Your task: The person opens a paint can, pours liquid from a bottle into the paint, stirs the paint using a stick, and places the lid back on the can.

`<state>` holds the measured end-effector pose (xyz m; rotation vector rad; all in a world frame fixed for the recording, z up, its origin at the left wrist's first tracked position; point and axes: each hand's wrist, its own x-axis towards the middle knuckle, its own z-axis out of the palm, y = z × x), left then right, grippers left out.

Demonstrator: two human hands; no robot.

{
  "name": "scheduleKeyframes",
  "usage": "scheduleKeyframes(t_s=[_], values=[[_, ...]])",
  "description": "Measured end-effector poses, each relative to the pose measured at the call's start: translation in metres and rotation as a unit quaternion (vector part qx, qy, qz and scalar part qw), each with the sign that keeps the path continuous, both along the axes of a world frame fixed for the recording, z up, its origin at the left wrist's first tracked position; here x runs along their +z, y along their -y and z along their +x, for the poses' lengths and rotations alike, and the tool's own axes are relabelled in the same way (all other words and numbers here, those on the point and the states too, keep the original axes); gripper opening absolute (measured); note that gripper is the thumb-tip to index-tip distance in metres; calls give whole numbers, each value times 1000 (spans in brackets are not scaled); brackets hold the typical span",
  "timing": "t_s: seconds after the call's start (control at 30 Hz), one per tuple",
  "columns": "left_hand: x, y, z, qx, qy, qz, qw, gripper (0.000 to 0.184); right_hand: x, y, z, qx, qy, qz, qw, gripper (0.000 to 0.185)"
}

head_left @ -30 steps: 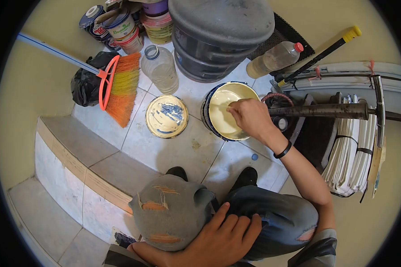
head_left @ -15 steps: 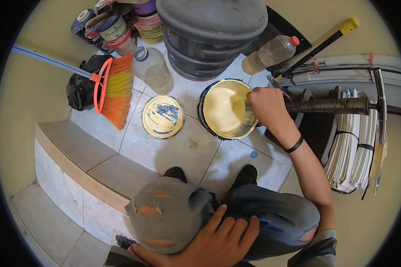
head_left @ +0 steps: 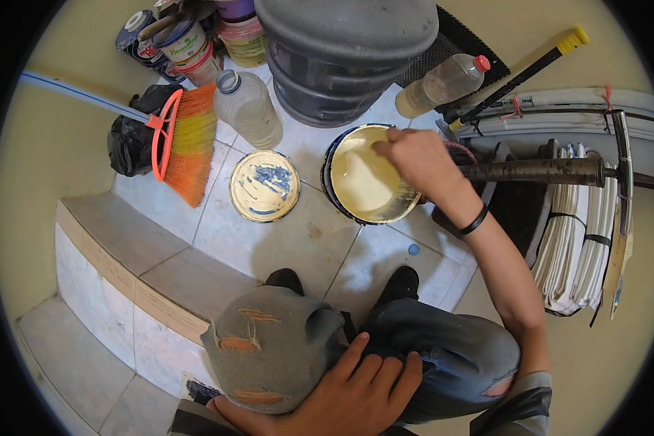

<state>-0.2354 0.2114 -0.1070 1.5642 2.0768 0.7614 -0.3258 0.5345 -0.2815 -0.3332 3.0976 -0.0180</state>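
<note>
Over the right rim of an open paint can [head_left: 336, 190] is my right hand [head_left: 423, 161], its fingers closed on something I cannot make out. Cream paint [head_left: 367, 180] fills part of the can. My left hand [head_left: 367, 389] lies on my lap with its fingers apart and holds nothing. Left of the can, a round lid [head_left: 264, 186] smeared with cream and blue lies on the tiles.
Two plastic bottles [head_left: 248, 109] [head_left: 443, 85] stand near a big dark lidded barrel [head_left: 341, 65]. A broom [head_left: 190, 145] and a black bag [head_left: 129, 145] are at left. Stacked tubs [head_left: 185, 45] sit behind. A metal pump [head_left: 538, 172] and folded white bundles [head_left: 563, 240] are at right.
Compared with half a second ago, my right hand has shifted left over the can's upper rim. My left hand has stayed on my lap. The view has shifted slightly since the first frame.
</note>
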Motion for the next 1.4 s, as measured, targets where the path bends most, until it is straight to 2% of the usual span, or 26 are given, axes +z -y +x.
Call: scheduleKeyframes(t_s=[0.1,0.23,0.3,0.33,0.37,0.47,0.5,0.57,0.63,0.7,0.77,0.83,0.93,0.97,1.0,1.1,1.17,1.23,1.3,1.33,1.4], values=[[0,1,-1,0,-3,2,1000,38,7,-25,8,-21,-18,44,999,15],[0,3,-2,1,-13,1,1000,39,14,-22,31,-63,31,83,994,13],[1,4,-4,-5,-11,1,1000,39,15,-9,43,-101,100,89,986,13],[2,4,-4,-12,-11,0,1000,39,17,-1,45,-134,159,65,976,11],[1,4,-4,-11,-10,0,1000,39,19,8,49,-133,160,65,976,11],[2,4,-3,-10,-8,5,1000,38,16,24,52,-107,189,-59,974,16],[2,4,-2,-4,-4,3,1000,38,16,27,49,-108,188,-59,974,16],[2,4,0,0,-1,2,1000,38,18,36,38,-152,200,-179,951,19],[1,5,0,3,1,0,1000,38,11,35,28,-156,173,-187,954,21],[2,5,0,4,1,-1,1000,37,6,30,17,-161,94,-190,964,23],[-1,6,4,6,2,-2,1000,37,-2,14,9,-164,71,-165,970,23],[-11,9,16,13,61,1,998,44,-3,-3,5,-162,46,-61,984,23],[-9,8,14,14,52,-5,999,50,9,-9,6,-166,46,-6,985,21],[-6,7,10,14,52,-5,999,50,11,-9,7,-170,48,17,984,20],[-1,6,4,14,25,0,1000,42,10,-7,9,-171,48,17,984,20],[2,3,0,9,0,1,1000,37,-5,7,12,-168,23,-31,985,20],[2,2,-1,6,1,-3,1000,37,-14,20,12,-178,24,-138,974,22],[1,3,0,7,-3,-5,1000,37,-10,30,11,-178,46,-158,970,22],[0,3,1,9,-1,-7,1000,37,1,38,10,-159,116,-248,949,20],[0,3,0,12,-1,-9,1000,37,3,37,11,-158,116,-248,949,20],[0,4,-1,11,-1,-7,1000,38,7,31,15,-101,202,-205,952,19]])
